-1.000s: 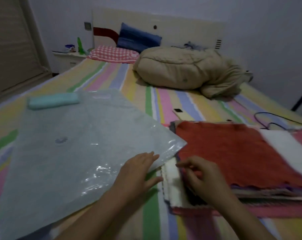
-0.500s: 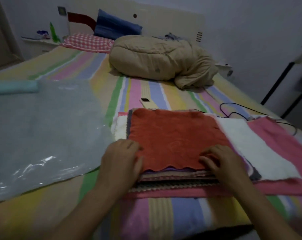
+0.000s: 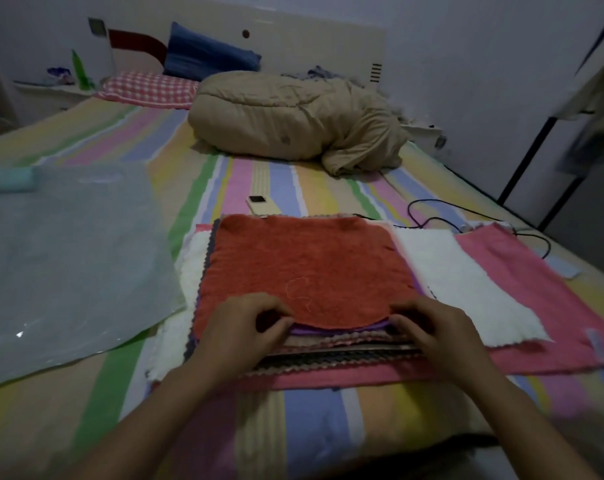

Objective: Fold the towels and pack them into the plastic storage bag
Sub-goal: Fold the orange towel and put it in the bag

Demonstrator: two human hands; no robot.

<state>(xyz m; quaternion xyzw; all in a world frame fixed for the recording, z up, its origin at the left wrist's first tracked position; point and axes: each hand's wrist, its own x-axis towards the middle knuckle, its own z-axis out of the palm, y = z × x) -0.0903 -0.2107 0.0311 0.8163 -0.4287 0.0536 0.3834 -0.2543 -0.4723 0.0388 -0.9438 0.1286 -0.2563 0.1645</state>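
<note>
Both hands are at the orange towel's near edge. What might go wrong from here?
The left hand and right hand pinch the orange towel atop an uneven stack; the purple towel beneath may drag along. The black cable runs by the pink towel and might snag.

No readable text, labels, brands or numbers anywhere in view.

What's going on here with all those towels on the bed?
A person is working on a stack of towels on the striped bed. The left hand and right hand each pinch the near edge of the orange towel on top, seemingly to fold it. The plastic storage bag lies flat to the left, with no towel in it yet.
</note>
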